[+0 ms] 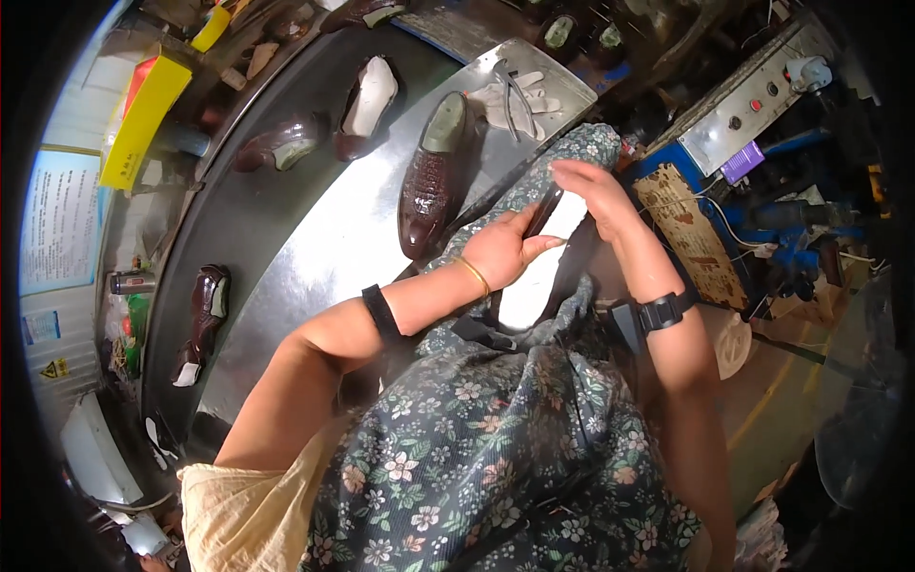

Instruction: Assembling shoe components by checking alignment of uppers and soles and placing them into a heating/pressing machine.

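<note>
A dark brown shoe (539, 283) lies lengthwise over my lap, its long white face turned up toward me. My left hand (503, 250) grips its left side, with the thumb laid across the white face and the other fingers partly hidden by the shoe. Cupped over the shoe's far end is my right hand (593, 194), its fingers curving round the edge. Left of my hands, on the metal tabletop, rests a glossy dark brown textured shoe (434, 181), toe toward me. Beyond it, pincers (516, 99) lie on a pale work glove (543, 103).
A black curved conveyor belt (257, 205) borders the metal table (324, 219) and carries several brown shoes, one of them a shoe with a white lining (370, 107). On the right stands a machine with a control panel (758, 105). A yellow box (143, 124) sits at far left.
</note>
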`<state>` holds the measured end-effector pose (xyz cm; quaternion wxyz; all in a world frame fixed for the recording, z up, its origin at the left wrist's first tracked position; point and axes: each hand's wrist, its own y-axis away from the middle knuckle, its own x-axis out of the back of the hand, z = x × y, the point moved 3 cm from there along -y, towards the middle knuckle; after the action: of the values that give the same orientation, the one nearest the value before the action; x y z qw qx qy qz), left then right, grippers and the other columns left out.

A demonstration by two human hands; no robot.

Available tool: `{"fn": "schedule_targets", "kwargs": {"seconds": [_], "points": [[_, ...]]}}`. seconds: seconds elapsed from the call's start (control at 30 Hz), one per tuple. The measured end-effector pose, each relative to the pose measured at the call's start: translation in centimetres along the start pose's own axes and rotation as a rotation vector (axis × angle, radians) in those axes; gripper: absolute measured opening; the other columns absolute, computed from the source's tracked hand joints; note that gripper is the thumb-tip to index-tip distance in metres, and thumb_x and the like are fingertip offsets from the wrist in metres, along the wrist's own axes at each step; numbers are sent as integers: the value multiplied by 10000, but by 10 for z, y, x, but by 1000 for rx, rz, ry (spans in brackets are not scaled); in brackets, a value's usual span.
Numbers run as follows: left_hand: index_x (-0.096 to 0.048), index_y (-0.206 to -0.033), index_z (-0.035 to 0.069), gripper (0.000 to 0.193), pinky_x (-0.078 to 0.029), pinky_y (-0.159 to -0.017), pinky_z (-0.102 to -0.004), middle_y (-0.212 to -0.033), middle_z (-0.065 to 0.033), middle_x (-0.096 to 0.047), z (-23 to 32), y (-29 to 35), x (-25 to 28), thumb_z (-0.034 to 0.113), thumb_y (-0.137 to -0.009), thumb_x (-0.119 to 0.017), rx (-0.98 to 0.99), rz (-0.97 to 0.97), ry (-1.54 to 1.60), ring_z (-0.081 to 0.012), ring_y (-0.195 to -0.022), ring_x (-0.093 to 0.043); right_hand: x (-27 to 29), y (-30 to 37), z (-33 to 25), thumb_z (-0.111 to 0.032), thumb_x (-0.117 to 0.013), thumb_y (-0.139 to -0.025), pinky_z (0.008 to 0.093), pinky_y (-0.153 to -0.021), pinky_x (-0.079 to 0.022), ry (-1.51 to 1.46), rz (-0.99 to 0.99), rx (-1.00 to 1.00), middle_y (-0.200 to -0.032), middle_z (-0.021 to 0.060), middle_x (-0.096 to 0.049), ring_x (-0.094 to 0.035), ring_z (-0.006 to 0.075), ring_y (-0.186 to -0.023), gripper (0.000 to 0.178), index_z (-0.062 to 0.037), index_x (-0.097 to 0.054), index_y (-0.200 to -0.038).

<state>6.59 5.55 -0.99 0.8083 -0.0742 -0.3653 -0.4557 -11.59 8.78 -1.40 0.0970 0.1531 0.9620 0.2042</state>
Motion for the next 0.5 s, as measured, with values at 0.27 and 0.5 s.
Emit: {"fn": "schedule_targets", "kwargs": {"seconds": [0.27, 0.5], "points": [[-398, -1387, 31, 671, -442, -907, -417, -1132, -240, -556, -2, 10, -6, 495, -916, -515, -43, -75, 156, -392, -1066, -542, 7, 29, 11, -180, -647, -901, 262, -937, -405, 10, 52, 253, -1186, 62, -579, -516, 124, -1067, 392, 0, -563, -1239], [31, -1515, 109, 1073, -263, -1100, -305, -1514, -56, -255, -12, 54, -2, 37, -783, -750, -106, -385, 983, -126, -1354, -263, -8, 47, -46, -96, -687, -836, 281, -1017, -353, 131, -214, 422, -1342, 62, -467, -447, 137, -1204, 508, -1, -502, -1300]]}}
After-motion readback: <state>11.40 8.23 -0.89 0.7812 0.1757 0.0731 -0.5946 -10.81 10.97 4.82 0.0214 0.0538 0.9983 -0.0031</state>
